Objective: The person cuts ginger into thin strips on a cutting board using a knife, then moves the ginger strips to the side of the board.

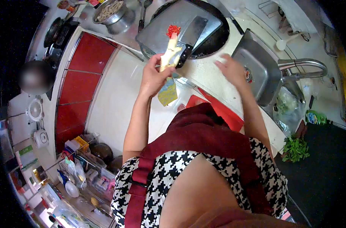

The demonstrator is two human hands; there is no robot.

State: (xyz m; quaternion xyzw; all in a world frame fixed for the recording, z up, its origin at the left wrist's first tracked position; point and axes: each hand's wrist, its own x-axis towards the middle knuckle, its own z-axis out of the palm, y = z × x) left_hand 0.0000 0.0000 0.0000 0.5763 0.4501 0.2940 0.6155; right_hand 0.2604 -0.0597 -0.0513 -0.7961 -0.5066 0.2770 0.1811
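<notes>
My left hand (156, 76) is closed round the lower end of a pale yellow, knobbly piece of food (171, 53), perhaps ginger, held over the near edge of a grey cutting board (154, 36). Chopped red pieces (173, 30) lie on the board just past its far end. A cleaver (193, 32) rests flat on the board to the right, its black handle toward me. My right hand (231, 69) is slightly blurred and holds nothing, its fingers apart, between the board and the sink.
The metal sink (256, 57) with its curved faucet (304, 68) is at the right, a plastic bag of greens (288, 102) beside it. A metal pot (111, 15) of food stands at the upper left. Leafy greens (295, 149) lie at the lower right.
</notes>
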